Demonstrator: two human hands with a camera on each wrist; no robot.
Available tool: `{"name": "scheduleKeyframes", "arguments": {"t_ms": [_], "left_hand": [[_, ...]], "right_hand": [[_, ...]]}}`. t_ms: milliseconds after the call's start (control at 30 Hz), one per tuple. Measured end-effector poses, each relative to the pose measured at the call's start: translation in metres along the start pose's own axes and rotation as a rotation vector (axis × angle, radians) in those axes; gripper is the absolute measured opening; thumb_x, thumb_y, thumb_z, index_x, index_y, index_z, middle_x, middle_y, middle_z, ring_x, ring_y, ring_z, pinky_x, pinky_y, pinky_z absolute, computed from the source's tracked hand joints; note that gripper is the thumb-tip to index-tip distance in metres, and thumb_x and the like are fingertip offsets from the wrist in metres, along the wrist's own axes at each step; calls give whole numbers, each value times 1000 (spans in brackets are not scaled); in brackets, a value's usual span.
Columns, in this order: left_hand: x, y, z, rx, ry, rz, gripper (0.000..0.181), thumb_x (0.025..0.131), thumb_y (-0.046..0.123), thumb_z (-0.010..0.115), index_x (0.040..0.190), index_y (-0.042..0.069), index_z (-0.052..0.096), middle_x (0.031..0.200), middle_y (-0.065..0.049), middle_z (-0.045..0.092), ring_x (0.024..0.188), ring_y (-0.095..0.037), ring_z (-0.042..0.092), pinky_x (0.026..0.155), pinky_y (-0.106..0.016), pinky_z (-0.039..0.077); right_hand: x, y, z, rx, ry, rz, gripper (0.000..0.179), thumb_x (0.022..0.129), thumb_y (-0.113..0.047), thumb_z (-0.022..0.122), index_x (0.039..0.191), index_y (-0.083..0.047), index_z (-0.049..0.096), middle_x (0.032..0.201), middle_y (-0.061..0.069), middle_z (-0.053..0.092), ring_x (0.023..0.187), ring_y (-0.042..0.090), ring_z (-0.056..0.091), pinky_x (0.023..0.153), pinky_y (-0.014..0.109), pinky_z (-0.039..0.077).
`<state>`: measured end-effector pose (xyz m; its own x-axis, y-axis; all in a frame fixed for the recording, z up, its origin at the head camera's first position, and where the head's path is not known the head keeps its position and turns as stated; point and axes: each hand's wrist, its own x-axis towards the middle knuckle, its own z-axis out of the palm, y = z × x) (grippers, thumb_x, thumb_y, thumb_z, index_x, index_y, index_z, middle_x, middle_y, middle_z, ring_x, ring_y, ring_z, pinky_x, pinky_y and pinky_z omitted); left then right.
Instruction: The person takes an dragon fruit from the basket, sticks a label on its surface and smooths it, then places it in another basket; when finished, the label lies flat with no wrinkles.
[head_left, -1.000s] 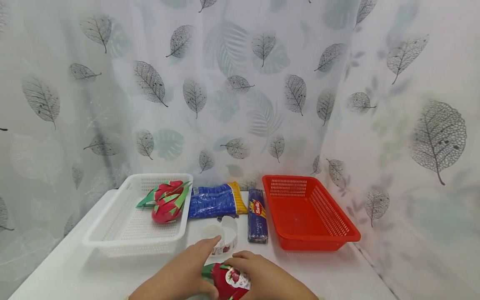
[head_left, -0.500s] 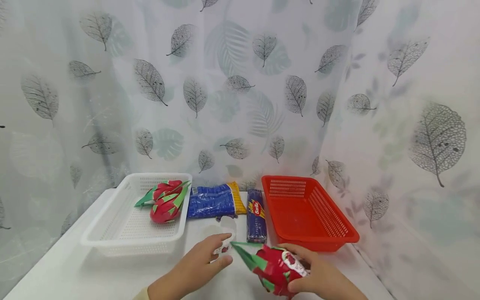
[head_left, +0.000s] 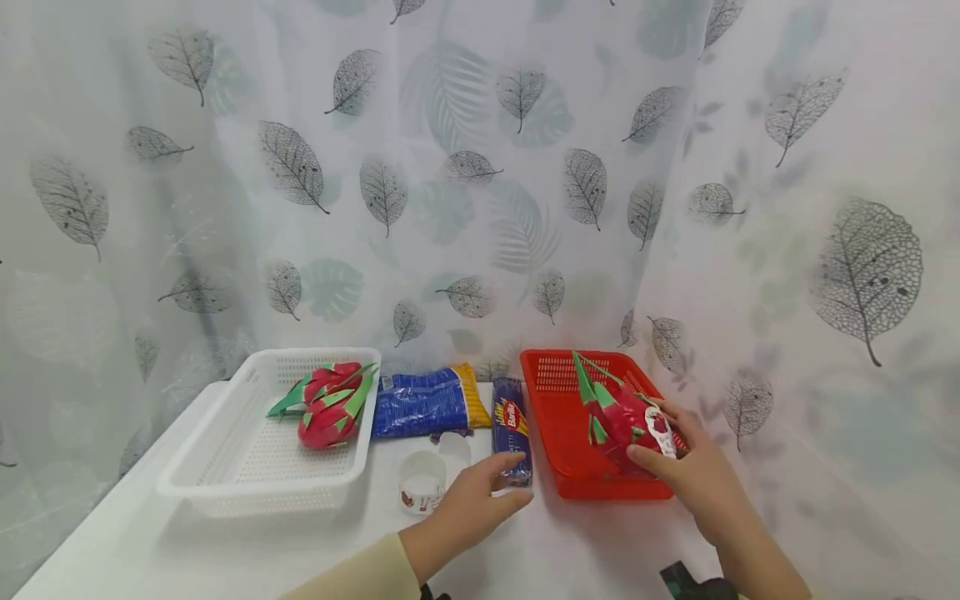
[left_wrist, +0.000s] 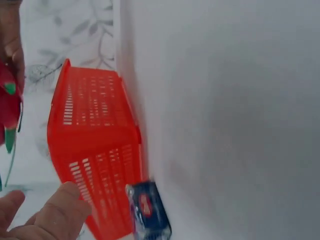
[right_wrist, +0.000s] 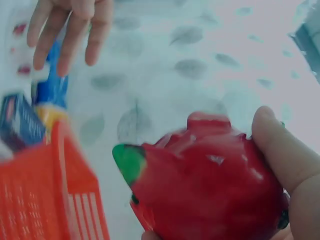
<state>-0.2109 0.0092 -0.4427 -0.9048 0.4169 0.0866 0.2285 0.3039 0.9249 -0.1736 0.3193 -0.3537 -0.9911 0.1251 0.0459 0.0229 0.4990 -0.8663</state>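
Note:
My right hand (head_left: 693, 458) grips a red dragon fruit (head_left: 618, 421) with green leaf tips and a white sticker on its side. In the head view the fruit hangs over the red basket (head_left: 555, 479); the right wrist view shows its glossy red body (right_wrist: 215, 185) up close. My left hand (head_left: 476, 504) holds nothing. Its fingers are extended near the front end of the Barilla spaghetti box (head_left: 512, 425). Behind and left of that hand, a roll of stickers (head_left: 422, 479) lies on the white table.
A white basket (head_left: 262, 479) at the left holds two more dragon fruits (head_left: 330, 412). Between the baskets lies a blue and yellow packet (head_left: 427, 402), with a small dark purple item (head_left: 452, 435) at its front edge. A leaf-patterned curtain (head_left: 465, 208) hangs behind the table.
My right hand has lifted the dragon fruit from the near middle of the table and carried it right, over the red basket. The left hand has let go and shifted right.

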Motion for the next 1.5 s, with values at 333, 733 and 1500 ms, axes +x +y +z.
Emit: {"name": "scheduleKeyframes", "arguments": {"t_ms": [333,733,1500], "left_hand": [[50,14,48,-76,129,-55,68,91,36,85,153,24,59,167,-8,46,145,-40,56,100,-50,62],[68,13,64,-18,191,-72,67,93,38,83,152,14,60,174,-9,34,159,-44,33,113,-61,51],[70,21,70,88,190,-87,73,95,31,82,158,10,51,170,-11,42,152,-42,46,107,-55,57]], "right_hand": [[57,15,-26,-252,22,18,115,87,-59,82,170,-12,17,158,32,37,134,51,42,86,50,67],[102,54,-20,-337,-11,35,112,85,-62,82,163,-1,29,149,33,50,127,46,53,94,52,64],[96,53,-7,-823,-44,-33,78,88,-43,83,140,10,59,124,30,71,103,41,66,98,62,55]]}}
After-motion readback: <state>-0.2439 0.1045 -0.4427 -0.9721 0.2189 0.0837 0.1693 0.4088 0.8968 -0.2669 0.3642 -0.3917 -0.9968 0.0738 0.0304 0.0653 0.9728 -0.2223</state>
